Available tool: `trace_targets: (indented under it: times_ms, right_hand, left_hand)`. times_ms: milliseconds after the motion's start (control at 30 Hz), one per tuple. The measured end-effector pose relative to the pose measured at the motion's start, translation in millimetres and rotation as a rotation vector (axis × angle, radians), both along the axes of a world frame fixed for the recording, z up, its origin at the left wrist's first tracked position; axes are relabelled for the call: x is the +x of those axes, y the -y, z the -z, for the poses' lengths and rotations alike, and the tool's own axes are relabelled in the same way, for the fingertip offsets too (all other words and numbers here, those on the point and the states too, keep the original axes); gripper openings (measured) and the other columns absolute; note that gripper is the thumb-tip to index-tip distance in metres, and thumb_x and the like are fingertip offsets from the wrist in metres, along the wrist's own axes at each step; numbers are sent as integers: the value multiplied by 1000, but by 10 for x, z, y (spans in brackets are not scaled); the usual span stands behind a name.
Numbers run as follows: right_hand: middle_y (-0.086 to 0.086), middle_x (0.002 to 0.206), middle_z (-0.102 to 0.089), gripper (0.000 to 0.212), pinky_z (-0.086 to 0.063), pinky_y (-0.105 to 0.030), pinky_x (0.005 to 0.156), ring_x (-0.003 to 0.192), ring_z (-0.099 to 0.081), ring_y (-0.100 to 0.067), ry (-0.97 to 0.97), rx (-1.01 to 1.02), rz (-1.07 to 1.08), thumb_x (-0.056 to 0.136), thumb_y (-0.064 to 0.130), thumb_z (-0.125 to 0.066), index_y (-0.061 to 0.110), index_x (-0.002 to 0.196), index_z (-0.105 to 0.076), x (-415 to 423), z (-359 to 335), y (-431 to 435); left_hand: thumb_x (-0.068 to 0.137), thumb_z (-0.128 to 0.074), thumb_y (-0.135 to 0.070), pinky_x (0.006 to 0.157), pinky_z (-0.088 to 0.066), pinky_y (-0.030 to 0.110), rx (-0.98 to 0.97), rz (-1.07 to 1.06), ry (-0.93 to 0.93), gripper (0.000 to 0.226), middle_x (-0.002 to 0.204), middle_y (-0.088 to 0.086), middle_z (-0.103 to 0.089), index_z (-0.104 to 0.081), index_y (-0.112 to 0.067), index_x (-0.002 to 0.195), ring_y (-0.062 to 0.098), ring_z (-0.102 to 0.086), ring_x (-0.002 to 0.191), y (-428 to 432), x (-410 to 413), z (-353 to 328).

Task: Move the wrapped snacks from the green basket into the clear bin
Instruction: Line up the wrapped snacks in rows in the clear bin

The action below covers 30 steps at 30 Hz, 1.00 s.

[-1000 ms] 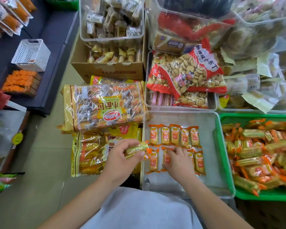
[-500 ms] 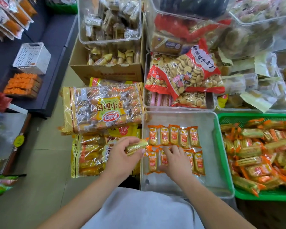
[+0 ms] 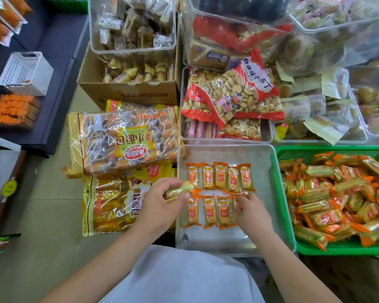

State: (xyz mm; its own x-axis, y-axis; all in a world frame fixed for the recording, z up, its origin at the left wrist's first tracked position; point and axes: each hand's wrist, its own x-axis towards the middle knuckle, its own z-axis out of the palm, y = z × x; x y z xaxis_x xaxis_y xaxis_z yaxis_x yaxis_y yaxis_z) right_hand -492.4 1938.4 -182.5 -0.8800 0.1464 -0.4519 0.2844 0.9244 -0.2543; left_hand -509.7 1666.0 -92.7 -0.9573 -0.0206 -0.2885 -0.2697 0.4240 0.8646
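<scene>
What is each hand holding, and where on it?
Left hand pinches a wrapped snack by its long sides; right hand only touches packets in the clear bin.

Bright, even light; glare on clear wrappers; edges bow and blur with wide-angle distortion.

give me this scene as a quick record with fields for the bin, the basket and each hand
clear bin: back row of five snacks laid side by side; front row partly covered by the hands
green basket: right beside the bin, holds a loose pile of snacks
left hand: holds one wrapped snack at the bin's left edge
right hand: inside the bin, fingertips on the front row's right end
left of bin: stacked bread bags
</scene>
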Motion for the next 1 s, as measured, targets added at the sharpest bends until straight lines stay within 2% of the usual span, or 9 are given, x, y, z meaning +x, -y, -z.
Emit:
trace_targets:
  times_ms: [233, 400, 467, 567, 633, 700, 767, 867, 1000]
  right_hand:
    - [-4, 148, -37, 43, -55, -44, 96, 141, -32, -27, 111, 125, -124, 100, 29, -57, 34, 142, -50, 49, 38, 38]
    - [-4, 135, -52, 32, -54, -39, 90, 128, -47, -26, 1, 136, -129, 99, 38, -58, 28, 129, -62, -23, -50, 151]
    - [1, 125, -61, 30, -56, -39, 87, 117, -56, -21, -28, -16, -74, 100, 38, -59, 28, 127, -66, -54, -195, 284]
    - [8, 100, -74, 10, -59, -42, 87, 93, -69, -12, -35, -536, 168, 99, 31, -66, 29, 103, -75, -97, -571, 602]
    - [-1, 88, -77, 19, -63, -47, 83, 82, -75, -19, -21, -877, 395, 102, 32, -64, 23, 92, -77, -130, -893, 809]
    - [-10, 92, -77, 30, -64, -52, 80, 81, -77, -31, 71, -1105, 576, 102, 40, -62, 13, 100, -76, -173, -1145, 931]
    - [-15, 100, -77, 31, -64, -53, 81, 86, -78, -36, 145, -1224, 655, 98, 40, -68, 12, 113, -72, -207, -1261, 975]
    - [-21, 111, -72, 40, -65, -48, 79, 93, -78, -33, 108, -1291, 740, 93, 18, -78, 14, 129, -62, -242, -1253, 958]
    - [-13, 113, -69, 32, -63, -36, 68, 83, -76, -26, -17, -1208, 700, 94, 6, -73, 17, 124, -66, -241, -1223, 853]
  left_hand:
    - [90, -81, -27, 100, -53, 24, -24, 36, 13, 30, 120, -26, -60, -72, -29, 119, -11, -54, 115, -54, -9, -1]
    - [90, -81, -26, 97, -48, 14, -56, 20, -3, 31, 120, -26, -61, -72, -29, 119, -16, -52, 114, -38, -5, -36]
    - [90, -81, -26, 92, -45, 5, -58, 17, -8, 31, 120, -25, -62, -72, -28, 120, -15, -53, 115, -39, -10, -58]
    - [90, -81, -26, 89, -43, 1, -54, 13, -29, 33, 120, -23, -62, -71, -28, 121, -15, -53, 114, -42, -12, -98]
    - [90, -81, -27, 91, -48, 8, -44, 9, -47, 37, 120, -24, -61, -68, -32, 123, -12, -55, 114, -53, -11, -128]
    - [89, -82, -28, 91, -48, 9, -43, 14, -63, 44, 123, -25, -58, -63, -37, 128, -10, -55, 115, -73, -15, -164]
    - [89, -82, -26, 92, -45, 5, -21, 31, -77, 53, 127, -25, -55, -59, -38, 135, -10, -53, 118, -114, -18, -192]
    - [94, -76, -19, 103, -50, 19, 43, 85, -81, 53, 135, -24, -54, -57, -34, 141, -5, -53, 126, -220, -10, -239]
    - [100, -68, -13, 98, -58, 32, 141, 50, -102, 34, 121, -22, -67, -68, -30, 129, 3, -63, 117, -291, -21, -317]
